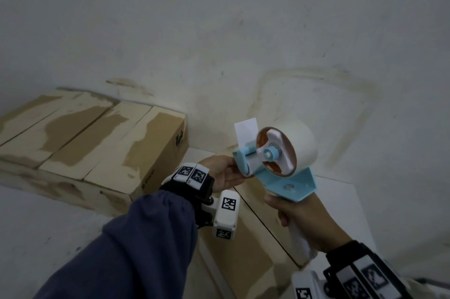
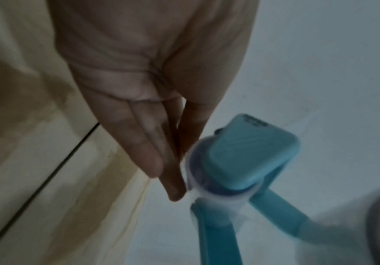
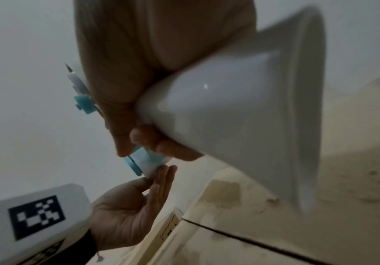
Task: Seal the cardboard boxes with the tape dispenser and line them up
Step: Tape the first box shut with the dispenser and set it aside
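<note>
My right hand (image 1: pixel 287 216) grips the white handle (image 3: pixel 229 107) of a light blue tape dispenser (image 1: pixel 280 152), which carries a white tape roll (image 1: pixel 302 143) and is held up in the air. A short tab of tape (image 1: pixel 246 132) sticks up free at its front. With straight fingers, my left hand (image 1: pixel 237 172) touches the tape-covered front roller (image 2: pixel 195 188); its fingertips (image 3: pixel 166 172) meet the roller from below. Under both hands lies a cardboard box (image 1: pixel 255 225) whose dark centre seam (image 3: pixel 241 238) is open and bare of tape.
Several closed cardboard boxes (image 1: pixel 97 143) with worn, patchy tops stand side by side at the left against a stained white wall (image 1: pixel 243 43). The pale floor (image 1: pixel 48 237) shows at the lower left, in front of them.
</note>
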`<state>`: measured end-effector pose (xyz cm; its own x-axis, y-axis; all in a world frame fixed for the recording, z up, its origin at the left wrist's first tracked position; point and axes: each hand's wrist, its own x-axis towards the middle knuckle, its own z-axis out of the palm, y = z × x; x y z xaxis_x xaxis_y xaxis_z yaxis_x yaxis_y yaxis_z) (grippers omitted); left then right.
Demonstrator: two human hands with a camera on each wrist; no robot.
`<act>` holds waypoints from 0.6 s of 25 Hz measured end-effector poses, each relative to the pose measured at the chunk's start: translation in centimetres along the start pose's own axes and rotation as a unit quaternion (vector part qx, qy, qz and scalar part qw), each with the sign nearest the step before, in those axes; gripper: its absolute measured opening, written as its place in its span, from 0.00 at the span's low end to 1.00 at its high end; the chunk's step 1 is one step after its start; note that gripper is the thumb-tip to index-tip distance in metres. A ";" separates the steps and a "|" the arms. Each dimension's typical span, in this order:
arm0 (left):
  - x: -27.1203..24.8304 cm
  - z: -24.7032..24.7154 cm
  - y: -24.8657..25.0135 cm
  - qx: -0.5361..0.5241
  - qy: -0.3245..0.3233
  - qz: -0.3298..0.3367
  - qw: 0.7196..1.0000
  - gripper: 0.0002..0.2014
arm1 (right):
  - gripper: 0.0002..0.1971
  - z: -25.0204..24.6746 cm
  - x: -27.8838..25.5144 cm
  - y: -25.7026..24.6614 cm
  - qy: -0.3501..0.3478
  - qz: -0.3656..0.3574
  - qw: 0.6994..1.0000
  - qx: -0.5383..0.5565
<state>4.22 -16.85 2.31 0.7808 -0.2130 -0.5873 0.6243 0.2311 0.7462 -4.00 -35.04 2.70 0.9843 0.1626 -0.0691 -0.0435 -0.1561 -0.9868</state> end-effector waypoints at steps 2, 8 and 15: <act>0.1 -0.3 0.4 0.039 0.028 0.007 0.999 0.11 | 0.07 0.6 0.1 0.3 0.012 0.016 1.000 -0.002; 0.9 -4.9 4.2 0.171 0.116 0.096 0.974 0.08 | 0.09 0.8 0.0 -0.3 0.021 0.067 0.997 0.018; 5.0 -8.9 5.0 0.416 0.190 0.128 0.880 0.16 | 0.09 3.6 2.8 -0.4 -0.005 0.116 0.993 -0.017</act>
<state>11.44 -8.27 0.33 0.9432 0.1149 -0.3118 0.3182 -0.5829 0.7477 -1.80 -31.04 2.42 0.9469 0.1279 -0.2949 -0.2621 -0.2237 -0.9388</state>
